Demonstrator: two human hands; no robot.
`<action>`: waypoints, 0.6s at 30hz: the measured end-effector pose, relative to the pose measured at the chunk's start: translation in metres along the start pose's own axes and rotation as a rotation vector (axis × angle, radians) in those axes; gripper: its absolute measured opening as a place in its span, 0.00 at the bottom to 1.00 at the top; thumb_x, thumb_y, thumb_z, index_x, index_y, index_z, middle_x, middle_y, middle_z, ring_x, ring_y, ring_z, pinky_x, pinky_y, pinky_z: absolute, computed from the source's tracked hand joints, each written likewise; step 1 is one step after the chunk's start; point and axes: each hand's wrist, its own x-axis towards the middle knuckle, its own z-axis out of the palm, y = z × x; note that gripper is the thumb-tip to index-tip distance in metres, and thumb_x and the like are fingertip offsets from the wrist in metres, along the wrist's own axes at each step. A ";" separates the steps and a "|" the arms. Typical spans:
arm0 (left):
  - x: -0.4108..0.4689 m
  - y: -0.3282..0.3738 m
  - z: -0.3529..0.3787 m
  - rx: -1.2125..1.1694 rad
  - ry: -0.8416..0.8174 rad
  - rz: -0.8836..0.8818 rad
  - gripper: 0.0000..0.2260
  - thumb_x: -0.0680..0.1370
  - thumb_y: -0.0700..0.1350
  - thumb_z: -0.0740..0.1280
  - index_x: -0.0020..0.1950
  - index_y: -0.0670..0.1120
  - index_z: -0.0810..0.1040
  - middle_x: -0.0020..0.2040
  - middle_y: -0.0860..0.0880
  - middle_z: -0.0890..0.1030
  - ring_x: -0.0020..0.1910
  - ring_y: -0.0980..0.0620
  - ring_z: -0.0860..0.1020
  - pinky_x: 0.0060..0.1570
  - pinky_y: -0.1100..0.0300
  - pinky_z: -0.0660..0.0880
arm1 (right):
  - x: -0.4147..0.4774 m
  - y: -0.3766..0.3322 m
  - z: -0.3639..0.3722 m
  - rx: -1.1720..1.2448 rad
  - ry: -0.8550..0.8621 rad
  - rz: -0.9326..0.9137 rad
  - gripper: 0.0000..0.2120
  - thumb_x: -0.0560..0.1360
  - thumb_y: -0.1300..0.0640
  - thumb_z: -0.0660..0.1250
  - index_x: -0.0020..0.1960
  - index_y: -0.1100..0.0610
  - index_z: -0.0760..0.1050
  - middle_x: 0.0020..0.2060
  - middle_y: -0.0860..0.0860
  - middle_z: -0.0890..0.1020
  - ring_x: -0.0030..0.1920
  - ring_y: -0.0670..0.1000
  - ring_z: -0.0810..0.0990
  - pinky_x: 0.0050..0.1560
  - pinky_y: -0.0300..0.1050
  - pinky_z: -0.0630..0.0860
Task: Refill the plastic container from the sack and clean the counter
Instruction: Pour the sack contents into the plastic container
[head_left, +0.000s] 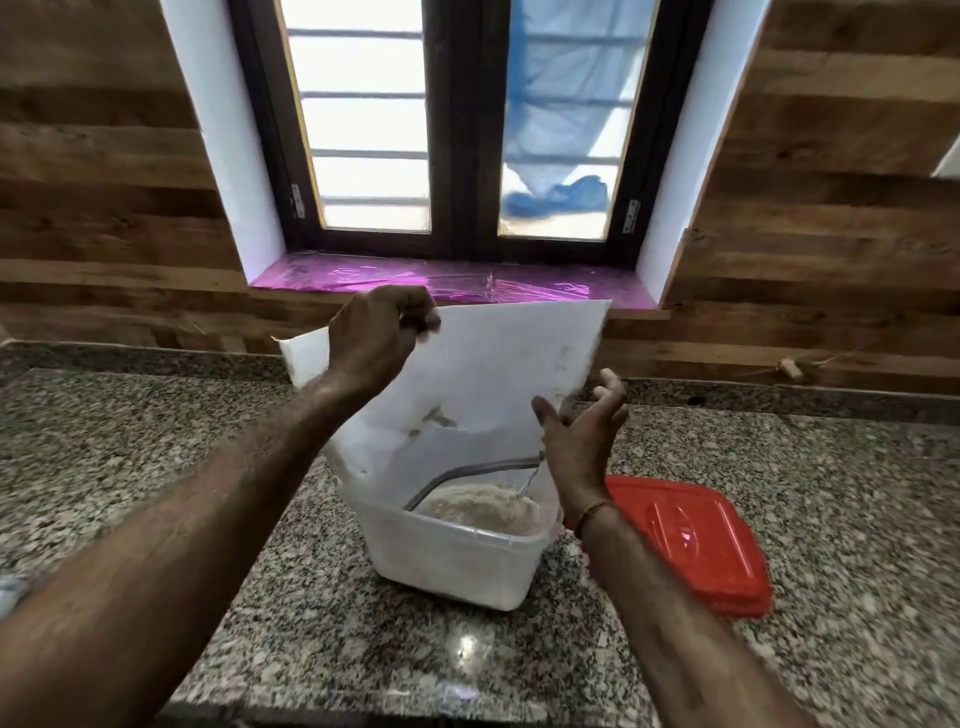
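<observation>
Left hand (382, 332) is fisted on the top edge of the white sack (467, 374), holding it upended over the plastic container (457, 551). Right hand (582, 431) is spread beside the sack's right edge. Flour's piled inside; red lid (685, 540) just right, on the granite counter (156, 441) under the window (457, 130).

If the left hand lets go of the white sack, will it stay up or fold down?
The sack would probably flop: it looks thin, creased and nearly emptied into the container. Only the left hand pinches its top; the open right hand sits beside its edge. It likely feels light.
</observation>
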 end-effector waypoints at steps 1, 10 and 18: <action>0.001 -0.001 0.000 -0.011 -0.019 -0.011 0.08 0.78 0.39 0.71 0.46 0.52 0.85 0.37 0.60 0.81 0.42 0.57 0.83 0.49 0.53 0.82 | 0.009 0.001 -0.005 0.056 0.003 0.050 0.42 0.70 0.54 0.80 0.76 0.52 0.60 0.66 0.54 0.67 0.59 0.50 0.72 0.53 0.38 0.76; 0.003 -0.014 0.009 0.138 0.215 -0.060 0.03 0.75 0.50 0.75 0.46 0.53 0.85 0.45 0.53 0.87 0.52 0.46 0.81 0.50 0.49 0.78 | 0.037 -0.010 -0.035 0.467 -0.304 0.204 0.08 0.83 0.56 0.64 0.46 0.53 0.77 0.37 0.50 0.83 0.28 0.48 0.84 0.24 0.36 0.75; -0.038 -0.070 0.025 -0.089 0.132 -0.533 0.47 0.68 0.63 0.77 0.78 0.51 0.56 0.76 0.42 0.66 0.72 0.40 0.70 0.69 0.39 0.67 | 0.050 0.002 -0.053 0.776 -0.267 0.420 0.03 0.73 0.56 0.69 0.46 0.53 0.76 0.34 0.47 0.86 0.30 0.45 0.83 0.29 0.39 0.80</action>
